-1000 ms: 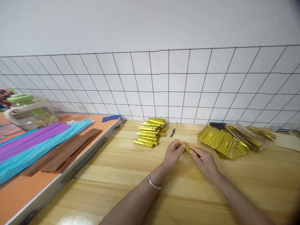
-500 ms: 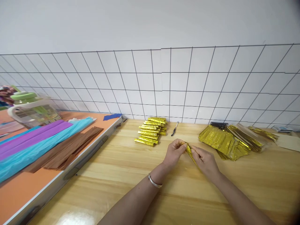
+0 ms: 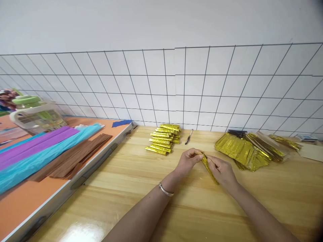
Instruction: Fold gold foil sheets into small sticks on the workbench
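Note:
A narrow strip of gold foil (image 3: 209,170) slants between my two hands above the wooden table (image 3: 131,198). My left hand (image 3: 189,160) pinches its upper end between thumb and fingers. Just to the right, my right hand (image 3: 219,168) grips the same strip along its side, with the lower end sticking out below the fingers. Beyond my left hand lies a staggered pile of folded gold strips (image 3: 164,138). Flat gold foil sheets (image 3: 239,151) are spread out behind my right hand.
A pen (image 3: 189,137) lies right of the gold pile. Black clips (image 3: 237,133) sit behind the foil sheets. At left, a raised orange surface (image 3: 22,215) bears brown (image 3: 78,158), turquoise (image 3: 52,148) and purple paper (image 3: 37,146) and a clear jug (image 3: 41,116). A gridded wall stands behind.
The view has shifted slightly. More of the strip's lower end shows beneath my right hand. Both hands keep their hold on it.

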The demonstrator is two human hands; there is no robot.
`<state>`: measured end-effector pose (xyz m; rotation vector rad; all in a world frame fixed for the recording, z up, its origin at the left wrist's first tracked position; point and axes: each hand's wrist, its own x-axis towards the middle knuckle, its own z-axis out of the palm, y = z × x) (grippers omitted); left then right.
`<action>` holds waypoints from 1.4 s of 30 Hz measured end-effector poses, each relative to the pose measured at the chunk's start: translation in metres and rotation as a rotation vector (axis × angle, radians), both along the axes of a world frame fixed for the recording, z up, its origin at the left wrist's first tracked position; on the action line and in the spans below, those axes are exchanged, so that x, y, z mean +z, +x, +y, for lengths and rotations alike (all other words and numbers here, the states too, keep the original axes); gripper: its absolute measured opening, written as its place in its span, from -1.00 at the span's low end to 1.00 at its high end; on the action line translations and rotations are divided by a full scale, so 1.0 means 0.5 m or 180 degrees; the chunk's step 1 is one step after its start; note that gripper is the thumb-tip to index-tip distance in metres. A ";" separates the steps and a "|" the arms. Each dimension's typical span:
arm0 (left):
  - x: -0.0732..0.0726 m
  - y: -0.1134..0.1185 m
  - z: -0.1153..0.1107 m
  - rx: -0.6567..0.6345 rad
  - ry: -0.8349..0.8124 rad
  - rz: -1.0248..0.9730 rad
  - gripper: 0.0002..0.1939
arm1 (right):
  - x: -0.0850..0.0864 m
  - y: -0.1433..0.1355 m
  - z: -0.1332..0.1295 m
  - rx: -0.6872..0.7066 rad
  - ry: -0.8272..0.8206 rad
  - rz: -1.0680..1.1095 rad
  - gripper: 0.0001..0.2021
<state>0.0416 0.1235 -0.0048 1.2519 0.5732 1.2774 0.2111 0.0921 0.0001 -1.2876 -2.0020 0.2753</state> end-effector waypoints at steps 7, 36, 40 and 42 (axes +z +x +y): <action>-0.005 -0.006 0.004 0.0053 -0.0020 0.0058 -0.70 | -0.006 0.004 0.007 0.0025 -0.0003 0.0041 -0.70; -0.007 0.012 -0.004 0.0321 -0.0187 0.0300 -0.77 | -0.009 0.000 0.002 0.0052 0.0411 -0.0277 -0.69; -0.008 0.015 -0.006 0.0369 -0.0236 0.0325 -0.80 | -0.006 -0.002 0.001 0.0048 0.0371 -0.0283 -0.69; -0.008 0.016 -0.006 0.0407 -0.0265 0.0355 -0.80 | -0.003 -0.004 0.000 0.0070 0.0302 -0.0199 -0.70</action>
